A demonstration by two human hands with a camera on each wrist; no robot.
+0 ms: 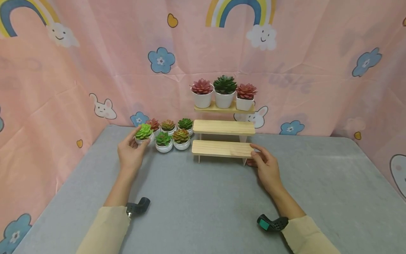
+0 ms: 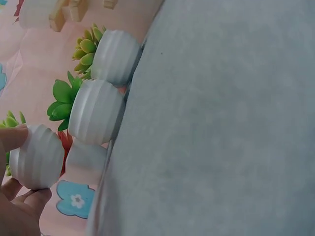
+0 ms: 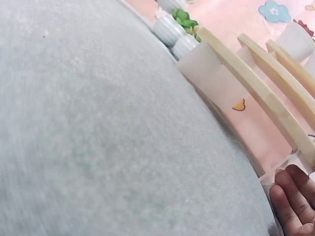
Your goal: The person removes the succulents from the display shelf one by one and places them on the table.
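My left hand [image 1: 130, 151] pinches a small potted succulent [image 1: 144, 131] with bright green leaves between thumb and fingers. In the left wrist view its ribbed white pot [image 2: 38, 157] shows between the fingertips, tilted. Over at the right, my right hand [image 1: 269, 170] grips the end of the lowest shelf of a three-tier wooden stand [image 1: 222, 149], thumb at the front edge. Several fingers [image 3: 290, 199] lie by the stand's clear leg in the right wrist view. Beside the stand's left end are small succulents, among them a green one [image 1: 163, 139] and a yellow-orange one [image 1: 181, 137].
On the top shelf stand a pink succulent [image 1: 202, 92], a dark green one [image 1: 225, 91] and a reddish one [image 1: 245, 96], in larger white pots. A patterned pink cloth [image 1: 295, 95] hangs behind the grey table [image 1: 196, 208]. The lower two shelves are bare wood.
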